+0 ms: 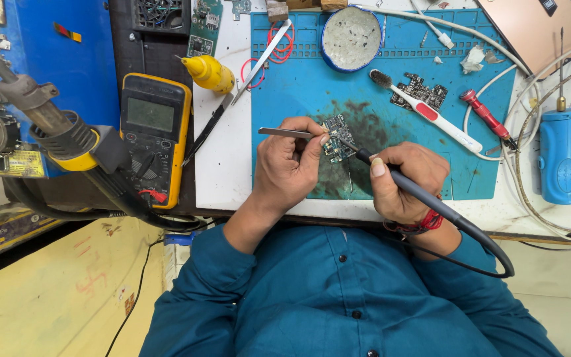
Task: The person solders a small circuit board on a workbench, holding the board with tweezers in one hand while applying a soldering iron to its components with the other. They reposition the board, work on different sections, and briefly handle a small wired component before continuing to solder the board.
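A small blue-green circuit board lies on the blue work mat, over a dark stained patch. My left hand grips metal tweezers, whose tips rest at the board's left side. My right hand holds a dark soldering iron like a pen, its thin tip touching the board. The iron's grey cable loops back past my right wrist, which wears a red thread band.
A yellow multimeter and a hot-air gun sit at left. On the mat are a yellow squeeze bottle, a round tin, a toothbrush, a second board and a red screwdriver. A blue cylinder tool stands right.
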Demonstrator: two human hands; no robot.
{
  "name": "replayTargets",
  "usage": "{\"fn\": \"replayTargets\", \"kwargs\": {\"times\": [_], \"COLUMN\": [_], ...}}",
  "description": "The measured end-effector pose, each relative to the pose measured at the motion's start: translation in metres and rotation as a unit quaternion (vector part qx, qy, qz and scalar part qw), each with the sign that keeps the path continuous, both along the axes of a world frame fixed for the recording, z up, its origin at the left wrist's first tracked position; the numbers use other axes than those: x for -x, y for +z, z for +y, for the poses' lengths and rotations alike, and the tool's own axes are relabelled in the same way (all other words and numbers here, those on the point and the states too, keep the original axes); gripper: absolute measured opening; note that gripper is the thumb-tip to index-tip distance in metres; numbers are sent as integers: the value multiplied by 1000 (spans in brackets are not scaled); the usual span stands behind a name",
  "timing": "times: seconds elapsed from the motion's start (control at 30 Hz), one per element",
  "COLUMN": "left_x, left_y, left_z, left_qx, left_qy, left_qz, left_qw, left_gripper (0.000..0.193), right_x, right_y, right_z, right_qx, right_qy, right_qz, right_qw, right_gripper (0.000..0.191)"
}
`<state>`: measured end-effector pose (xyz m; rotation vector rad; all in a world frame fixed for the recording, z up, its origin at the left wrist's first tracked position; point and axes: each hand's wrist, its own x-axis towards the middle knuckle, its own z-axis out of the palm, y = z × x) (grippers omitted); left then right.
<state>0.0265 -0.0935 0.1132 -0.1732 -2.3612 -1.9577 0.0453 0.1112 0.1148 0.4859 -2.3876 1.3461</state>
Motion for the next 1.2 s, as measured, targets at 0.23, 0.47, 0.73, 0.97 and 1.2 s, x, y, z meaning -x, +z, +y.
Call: {"fn": "replayTargets", "kwargs": {"times": [0.23, 0.47, 0.73, 0.97, 1.2], "left_x": [0, 0, 0, -2, -1], "left_y": [0, 0, 0, -1, 0], "left_z": [-1, -1, 0, 0, 0], "left_qx": [2, 7, 6, 8, 4], "left_qy": [-3, 0, -2, 1, 0], "left_qz": [0, 6, 9, 11, 2], "left_qw": [1000, 1000, 1000, 1000, 1000], "left_gripper": [8, 8, 8, 8, 7], "right_x": [-1, -1, -2, -2, -2], "right_y": [0, 0, 1, 0, 0], "right_z": [1, 1, 1, 1, 1], "right_qx": [-4, -3, 3, -7, 6], "right_qy": [0, -2, 4, 1, 3], "right_qz": [-1, 8, 14, 6, 9], "right_qw": [1000, 1000, 1000, 1000, 1000], "right_gripper": [15, 14, 13, 13, 14]}}
